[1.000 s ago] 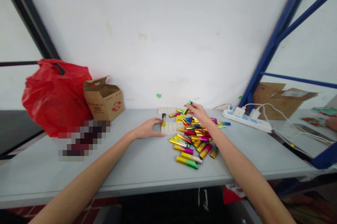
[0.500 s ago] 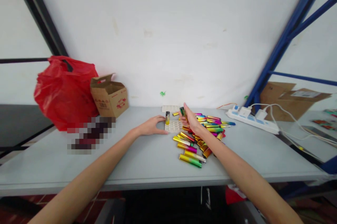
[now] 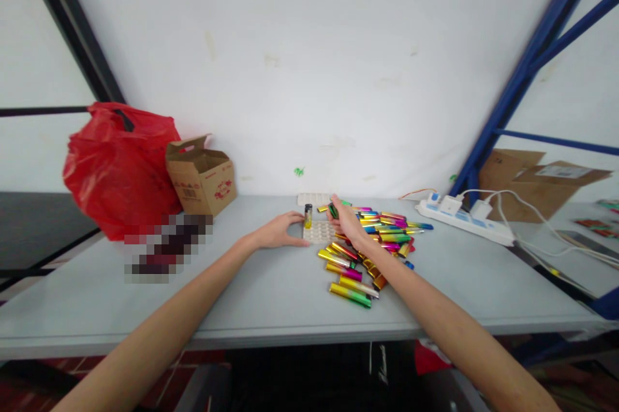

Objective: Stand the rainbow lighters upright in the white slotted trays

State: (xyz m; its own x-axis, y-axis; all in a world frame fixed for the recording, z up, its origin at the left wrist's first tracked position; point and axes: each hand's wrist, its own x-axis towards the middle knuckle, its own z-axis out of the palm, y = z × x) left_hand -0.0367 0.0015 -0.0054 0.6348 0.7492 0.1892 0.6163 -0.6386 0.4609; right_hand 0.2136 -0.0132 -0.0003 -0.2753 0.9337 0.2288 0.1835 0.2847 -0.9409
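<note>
A pale tray with small round cells [image 3: 320, 232] lies on the grey table. One yellow lighter with a dark top [image 3: 308, 216] stands upright in its back left corner. My left hand [image 3: 280, 231] rests at the tray's left side, thumb and fingers apart, holding nothing. Over the tray's right part, my right hand [image 3: 346, 221] is closed on a green lighter [image 3: 333, 210], most of it hidden by the fingers. Many shiny coloured lighters [image 3: 349, 294] lie in a loose pile right of the tray and under my right forearm.
A second pale tray [image 3: 313, 199] lies behind, near the wall. A red plastic bag [image 3: 120, 173] and an open cardboard box [image 3: 203, 180] stand at the left. At the right are a white power strip [image 3: 464, 220] with cables and a brown carton [image 3: 512, 186].
My right hand has moved slightly down and left with the green lighter, which is now tilted and more covered by the fingers. My left hand has stayed in place.
</note>
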